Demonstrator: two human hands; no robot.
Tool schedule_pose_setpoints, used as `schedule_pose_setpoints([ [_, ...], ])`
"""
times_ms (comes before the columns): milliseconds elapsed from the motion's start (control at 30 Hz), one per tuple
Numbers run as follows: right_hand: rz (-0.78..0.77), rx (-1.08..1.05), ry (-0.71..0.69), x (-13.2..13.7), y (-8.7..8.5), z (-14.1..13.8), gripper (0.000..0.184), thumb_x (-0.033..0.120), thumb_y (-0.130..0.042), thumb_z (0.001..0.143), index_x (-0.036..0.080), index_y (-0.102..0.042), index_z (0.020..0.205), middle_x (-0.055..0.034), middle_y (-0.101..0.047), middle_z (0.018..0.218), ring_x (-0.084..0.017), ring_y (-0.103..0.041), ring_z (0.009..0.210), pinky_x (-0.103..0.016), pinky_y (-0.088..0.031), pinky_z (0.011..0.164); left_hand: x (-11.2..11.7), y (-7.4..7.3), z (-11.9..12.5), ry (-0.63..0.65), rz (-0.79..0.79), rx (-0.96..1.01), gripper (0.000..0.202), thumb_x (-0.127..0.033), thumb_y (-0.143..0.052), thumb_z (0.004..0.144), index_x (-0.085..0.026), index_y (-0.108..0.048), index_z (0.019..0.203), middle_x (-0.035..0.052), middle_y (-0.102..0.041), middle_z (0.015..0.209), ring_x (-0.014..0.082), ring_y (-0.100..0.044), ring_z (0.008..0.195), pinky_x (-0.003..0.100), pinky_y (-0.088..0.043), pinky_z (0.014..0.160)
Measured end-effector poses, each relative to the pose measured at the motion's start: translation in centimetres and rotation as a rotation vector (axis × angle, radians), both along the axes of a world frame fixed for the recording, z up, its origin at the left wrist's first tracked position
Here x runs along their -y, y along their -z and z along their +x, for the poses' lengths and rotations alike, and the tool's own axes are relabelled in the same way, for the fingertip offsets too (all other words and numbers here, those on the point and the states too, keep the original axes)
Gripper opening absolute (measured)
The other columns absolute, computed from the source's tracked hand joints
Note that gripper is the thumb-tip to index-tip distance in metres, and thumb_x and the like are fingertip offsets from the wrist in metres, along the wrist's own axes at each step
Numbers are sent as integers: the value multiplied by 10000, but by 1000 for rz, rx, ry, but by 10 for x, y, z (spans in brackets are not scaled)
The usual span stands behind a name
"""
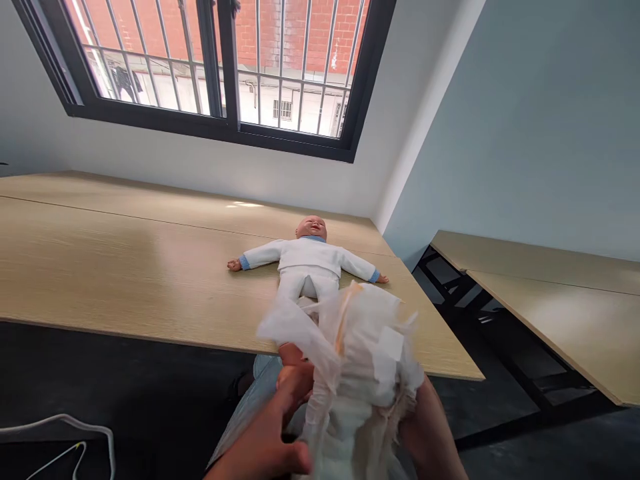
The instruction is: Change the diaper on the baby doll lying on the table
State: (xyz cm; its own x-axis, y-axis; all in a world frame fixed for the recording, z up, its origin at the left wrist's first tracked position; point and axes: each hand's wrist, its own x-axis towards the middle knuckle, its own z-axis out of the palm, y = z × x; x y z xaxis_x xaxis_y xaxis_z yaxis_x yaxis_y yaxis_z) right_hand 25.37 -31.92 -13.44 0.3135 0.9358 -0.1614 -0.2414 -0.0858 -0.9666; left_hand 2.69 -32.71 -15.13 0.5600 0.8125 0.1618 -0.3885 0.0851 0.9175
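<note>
A baby doll (pixel 309 257) in white clothes with blue cuffs lies on its back on the table, arms spread and legs toward me. A white disposable diaper (pixel 360 353), unfolded and smeared by motion, is held up in front of me and covers part of the doll's legs. My right hand (pixel 417 407) is behind the diaper's right side, gripping it; its fingers are mostly hidden. On the diaper's left side is my left hand (pixel 290 407), thumb and fingers apart, close to the doll's foot (pixel 291 353).
The wooden table (pixel 125 267) runs along the wall beneath a barred window (pixel 215 73). A second table (pixel 565 313) with a dark frame stands to the right, across a gap. White tubing (pixel 65 420) shows at the lower left, and my legs (pixel 245 400) are below the table edge.
</note>
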Motion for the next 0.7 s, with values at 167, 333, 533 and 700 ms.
schedule_pose_setpoints([
  [167,-23,-166,-228,-10,-14,-26,605,704,-597,750,203,-704,1072,-99,-720,1097,-324,-653,1065,-443,-541,928,2,-5,10,-236,-107,-382,615,-647,-672,755,-167,-662,1140,150,-534,1312,373,-423,1295,468,-300,1128],
  [333,98,-112,-310,-6,-21,-19,858,856,-352,813,177,-610,1271,-132,-665,1217,-308,-569,1218,-433,-498,991,-1,-7,10,-252,-225,-287,710,-586,-696,750,-182,-556,1318,106,-591,1305,387,-474,1266,455,-369,1069],
  [533,145,174,-279,22,-9,-29,1036,654,-847,555,223,-442,1406,-154,-582,1340,-326,-568,1217,-406,-526,955,1,-29,18,-284,-221,-300,669,-617,-670,745,-125,-613,1196,151,-641,1162,381,-536,1162,452,-411,1028],
  [700,-55,187,-4,27,8,-26,617,588,-733,735,152,-650,1164,-131,-728,1006,-352,-681,967,-397,-602,736,6,-33,25,-229,-119,-395,534,-599,-641,760,-163,-658,1066,112,-603,1096,339,-524,1110,387,-458,958],
])
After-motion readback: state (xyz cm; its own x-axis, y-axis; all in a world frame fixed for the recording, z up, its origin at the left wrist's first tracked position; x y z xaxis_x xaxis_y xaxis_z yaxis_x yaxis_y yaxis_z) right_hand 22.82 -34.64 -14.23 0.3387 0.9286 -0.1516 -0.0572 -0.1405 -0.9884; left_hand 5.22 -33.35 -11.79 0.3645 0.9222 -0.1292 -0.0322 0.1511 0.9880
